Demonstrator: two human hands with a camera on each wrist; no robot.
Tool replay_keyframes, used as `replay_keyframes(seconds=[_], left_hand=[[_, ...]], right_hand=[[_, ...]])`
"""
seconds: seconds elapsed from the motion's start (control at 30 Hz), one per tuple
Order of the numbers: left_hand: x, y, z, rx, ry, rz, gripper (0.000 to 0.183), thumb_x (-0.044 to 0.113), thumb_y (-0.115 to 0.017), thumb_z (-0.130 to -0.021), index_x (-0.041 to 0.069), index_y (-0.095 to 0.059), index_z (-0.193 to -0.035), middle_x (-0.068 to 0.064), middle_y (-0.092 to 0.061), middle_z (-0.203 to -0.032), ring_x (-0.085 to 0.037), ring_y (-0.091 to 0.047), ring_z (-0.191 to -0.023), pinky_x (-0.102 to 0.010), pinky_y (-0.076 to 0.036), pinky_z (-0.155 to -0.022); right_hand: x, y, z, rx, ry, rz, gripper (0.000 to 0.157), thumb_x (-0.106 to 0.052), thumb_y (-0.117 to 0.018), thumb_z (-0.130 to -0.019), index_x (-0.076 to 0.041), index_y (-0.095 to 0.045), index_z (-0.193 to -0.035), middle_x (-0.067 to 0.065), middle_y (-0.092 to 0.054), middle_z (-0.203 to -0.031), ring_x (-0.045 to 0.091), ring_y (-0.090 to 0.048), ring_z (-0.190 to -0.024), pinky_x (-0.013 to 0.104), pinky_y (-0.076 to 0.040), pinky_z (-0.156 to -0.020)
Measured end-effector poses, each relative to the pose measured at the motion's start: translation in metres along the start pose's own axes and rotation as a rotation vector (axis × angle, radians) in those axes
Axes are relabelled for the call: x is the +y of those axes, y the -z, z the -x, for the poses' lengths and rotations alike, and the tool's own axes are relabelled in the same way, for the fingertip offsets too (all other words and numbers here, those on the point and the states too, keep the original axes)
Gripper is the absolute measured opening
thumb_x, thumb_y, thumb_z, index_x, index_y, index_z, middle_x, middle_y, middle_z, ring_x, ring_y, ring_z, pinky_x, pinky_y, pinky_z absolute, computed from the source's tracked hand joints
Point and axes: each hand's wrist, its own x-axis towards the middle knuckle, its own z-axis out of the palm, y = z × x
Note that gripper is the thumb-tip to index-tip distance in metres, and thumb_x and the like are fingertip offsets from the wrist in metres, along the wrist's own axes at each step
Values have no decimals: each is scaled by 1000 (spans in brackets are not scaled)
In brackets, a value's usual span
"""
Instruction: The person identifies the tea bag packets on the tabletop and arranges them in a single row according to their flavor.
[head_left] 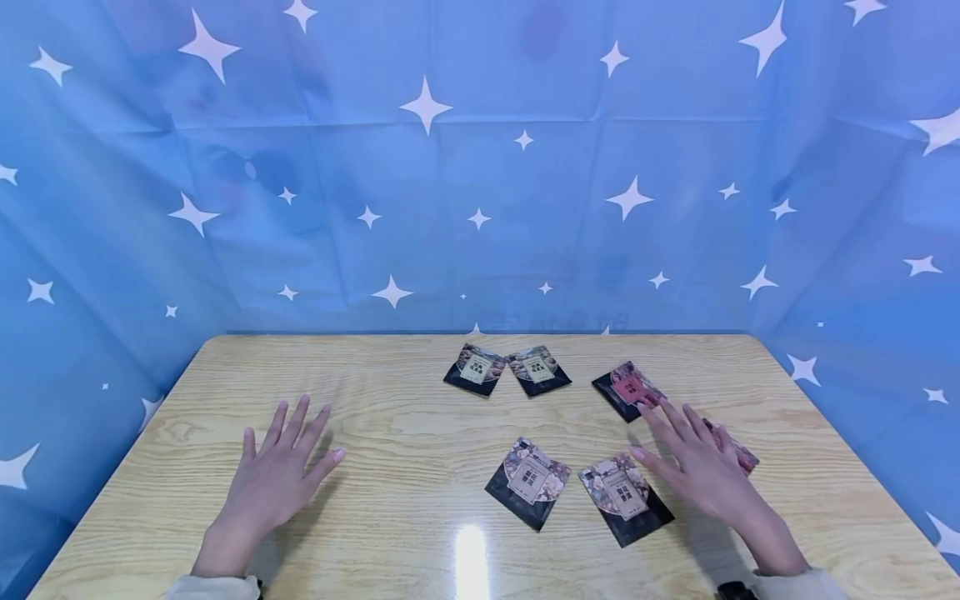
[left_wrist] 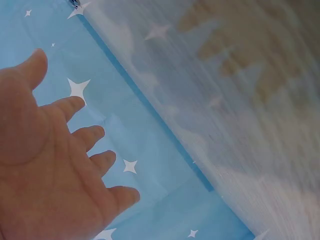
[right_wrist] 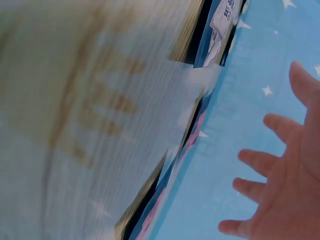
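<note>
Blond wood grain covers the table (head_left: 390, 450), where we see two green-labelled packets (head_left: 475, 369) lying near the back edge, corners almost meeting. Two pale-labelled packets (head_left: 528, 482) lie nearer us, side by side, slightly apart. The right hand (head_left: 701, 475), raised above the table with its fingers spread wide, overlaps two red-labelled packets (head_left: 627, 387) in our head view. We see the left hand (head_left: 272, 487) raised too, well apart from every packet, its fingers equally wide.

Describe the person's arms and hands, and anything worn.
Left grip and right grip: five-fingered, ungloved, no rings visible. Pale left sleeve and right sleeve; a black piece shows at each cuff, too cropped to identify. No cables or markings visible.
</note>
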Motion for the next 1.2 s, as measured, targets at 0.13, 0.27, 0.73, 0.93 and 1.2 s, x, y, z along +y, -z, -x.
replay_keyframes(seconds=[0.13,0.27,0.73,0.93,1.2], left_hand=[[0,0,0,-3,-17,32,69,52,-38,-96,8,-25,-148,-20,-10,-153,-42,-3,-138,-68,-2,-101],[1,1,-1,-11,-44,82,69,51,-40,-96,8,-24,-148,-21,-11,-153,-41,-3,-138,-65,-3,-103],[40,-12,-22,-80,-262,279,69,45,-52,-92,7,-31,-146,-12,-18,-152,-36,-12,-138,-58,-12,-107],[71,-23,-35,-227,-347,353,68,43,-54,-92,8,-31,-145,-13,-21,-151,-33,-16,-138,-54,-14,-108],[122,-40,-48,-356,-469,341,64,39,-54,-93,9,-31,-146,-9,-27,-150,-25,-23,-137,-44,-19,-110]], right_hand=[[1,1,1,11,45,-67,68,-41,-51,-94,-7,-26,-147,26,-21,-148,47,-10,-135,74,-3,-95],[2,1,4,14,153,-211,66,-27,-60,-92,-6,-29,-146,29,-31,-142,51,-27,-127,71,-22,-93],[7,-3,11,-228,426,-442,41,-15,-57,-94,-2,-50,-132,15,-59,-122,8,-54,-113,31,-51,-80],[7,-7,12,-300,406,-465,36,-17,-54,-95,-4,-53,-129,17,-57,-124,2,-48,-116,27,-50,-81],[10,-8,13,-327,422,-464,38,-13,-54,-95,-2,-51,-131,23,-54,-126,2,-45,-118,28,-50,-80]])
